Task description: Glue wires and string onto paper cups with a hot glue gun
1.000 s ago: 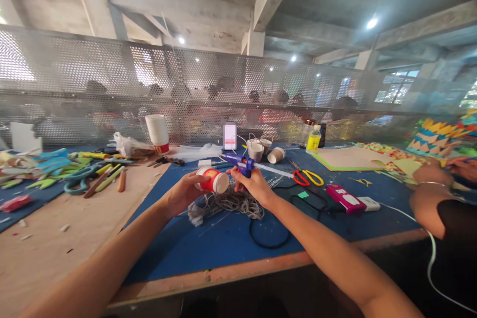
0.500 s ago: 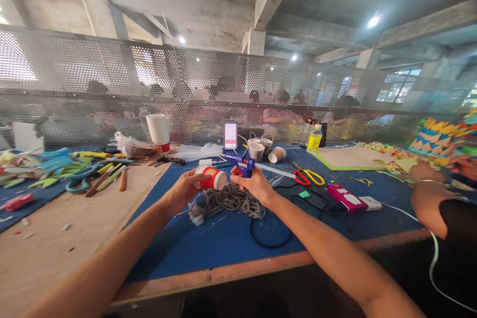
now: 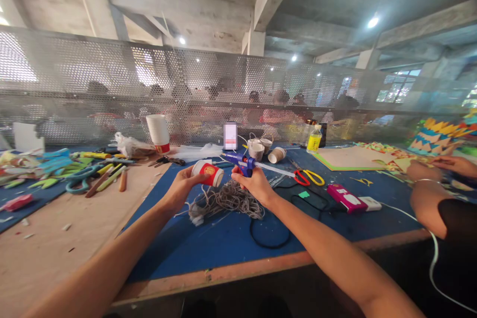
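Note:
Fingers of my left hand (image 3: pixel 181 187) are wrapped round a red and white paper cup (image 3: pixel 211 174), which is tilted on its side. My right hand (image 3: pixel 256 184) grips a blue glue gun (image 3: pixel 244 163), its nozzle pointing left above the cup and a clear glue stick (image 3: pixel 275 170) sticking out of its back. A small gap separates cup and glue gun. Below both hands lies a tangled heap of grey cord (image 3: pixel 234 201) on the blue mat (image 3: pixel 175 253).
Behind stand stacked white cups (image 3: pixel 158 132), a phone (image 3: pixel 230 136), cord-wrapped cups (image 3: pixel 255 149) and a yellow bottle (image 3: pixel 314 139). Scissors (image 3: pixel 313 177) and a magenta box (image 3: pixel 346 198) lie right. Another person's arm (image 3: pixel 428 203) reaches in at far right. Tools (image 3: pixel 108 178) lie left.
My left hand has turned the cup and shifted it slightly left and up, so its printed emblem shows more. My right hand and the glue gun have hardly moved.

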{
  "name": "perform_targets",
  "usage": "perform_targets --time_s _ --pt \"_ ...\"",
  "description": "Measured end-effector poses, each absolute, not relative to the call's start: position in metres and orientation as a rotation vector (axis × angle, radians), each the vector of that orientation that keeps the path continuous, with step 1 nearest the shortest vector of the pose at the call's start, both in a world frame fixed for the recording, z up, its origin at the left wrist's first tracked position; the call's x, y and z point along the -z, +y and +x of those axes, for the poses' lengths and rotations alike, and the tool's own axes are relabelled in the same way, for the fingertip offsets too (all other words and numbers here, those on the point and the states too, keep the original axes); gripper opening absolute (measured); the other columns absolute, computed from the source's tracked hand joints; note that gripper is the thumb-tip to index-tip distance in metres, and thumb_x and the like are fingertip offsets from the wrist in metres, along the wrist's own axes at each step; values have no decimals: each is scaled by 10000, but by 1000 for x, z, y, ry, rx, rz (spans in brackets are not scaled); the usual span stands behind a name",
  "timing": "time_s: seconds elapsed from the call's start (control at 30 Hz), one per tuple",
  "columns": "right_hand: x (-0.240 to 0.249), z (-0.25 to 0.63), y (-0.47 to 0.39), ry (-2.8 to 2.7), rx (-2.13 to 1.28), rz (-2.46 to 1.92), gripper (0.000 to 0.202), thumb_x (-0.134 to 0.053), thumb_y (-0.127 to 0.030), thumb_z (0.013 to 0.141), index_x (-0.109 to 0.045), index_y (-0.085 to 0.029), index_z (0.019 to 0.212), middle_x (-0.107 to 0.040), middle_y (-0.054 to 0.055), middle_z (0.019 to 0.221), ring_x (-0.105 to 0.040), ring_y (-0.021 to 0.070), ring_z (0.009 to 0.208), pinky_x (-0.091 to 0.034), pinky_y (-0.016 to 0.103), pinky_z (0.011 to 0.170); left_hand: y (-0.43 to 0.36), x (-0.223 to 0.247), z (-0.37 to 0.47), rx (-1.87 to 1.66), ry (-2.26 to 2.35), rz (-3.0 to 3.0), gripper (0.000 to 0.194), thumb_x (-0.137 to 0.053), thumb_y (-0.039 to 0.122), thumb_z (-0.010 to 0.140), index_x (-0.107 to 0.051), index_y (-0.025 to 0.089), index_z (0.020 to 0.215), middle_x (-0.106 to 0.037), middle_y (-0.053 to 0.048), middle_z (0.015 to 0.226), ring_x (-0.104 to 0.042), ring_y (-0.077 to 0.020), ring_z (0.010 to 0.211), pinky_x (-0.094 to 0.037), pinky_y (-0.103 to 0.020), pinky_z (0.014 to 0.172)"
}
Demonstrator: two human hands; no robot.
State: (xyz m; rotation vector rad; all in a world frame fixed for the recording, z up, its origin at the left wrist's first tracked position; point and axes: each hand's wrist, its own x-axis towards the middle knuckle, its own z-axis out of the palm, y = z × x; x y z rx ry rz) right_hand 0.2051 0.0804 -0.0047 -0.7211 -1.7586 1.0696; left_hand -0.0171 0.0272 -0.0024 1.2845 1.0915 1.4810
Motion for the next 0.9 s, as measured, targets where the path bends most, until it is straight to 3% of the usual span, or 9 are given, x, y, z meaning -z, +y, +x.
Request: perform_targets --time_s 0.1,0.23,0.43,0.57,0.9 --pt "3 206 79 -1816 -1056 -702 271 -632 -430 853 -684 -176 932 -617 -27 634 -524 88 476 -451 213 518 31 4 -21 -1583 1135 1256 314 -807 352 658 -728 175 906 -750 -25 818 -669 -204 751 -505 -288 751" --pt "3 206 74 -1877 -1079 -639 344 -580 -506 890 -668 -195 1008 -711 10 803 -550 82 479 -450 210 503 34 3 -25 -1695 1188 1205 356 -828 386 611 -719 176 877 -744 -14 789 -665 -202 724 -500 -275 705" --pt "7 206 68 -1987 -1060 -720 392 -590 -565 881 -667 -192 970 -631 -29 627 -548 95 469 -466 221 529 28 -1 -25 -1695 1162 1175 400 -812 410 627 -702 179 935 -740 -11 771 -674 -213 656 -521 -306 661" --pt "10 206 69 -2000 -972 -777 404 -599 -590 868 -680 -204 953 -614 -30 620 -542 104 475 -467 231 531 26 -1 -25 -1692 1143 1195 429 -792 386 656 -702 183 1023 -740 -10 759 -671 -210 620 -525 -307 630" --pt "10 209 68 -2048 -820 -767 384 -606 -585 862 -691 -212 897 -607 -34 588 -554 128 462 -448 253 531 25 -5 -24 -1691 1204 1176 453 -810 408 617 -716 178 996 -747 -14 750 -687 -228 626 -519 -304 606"
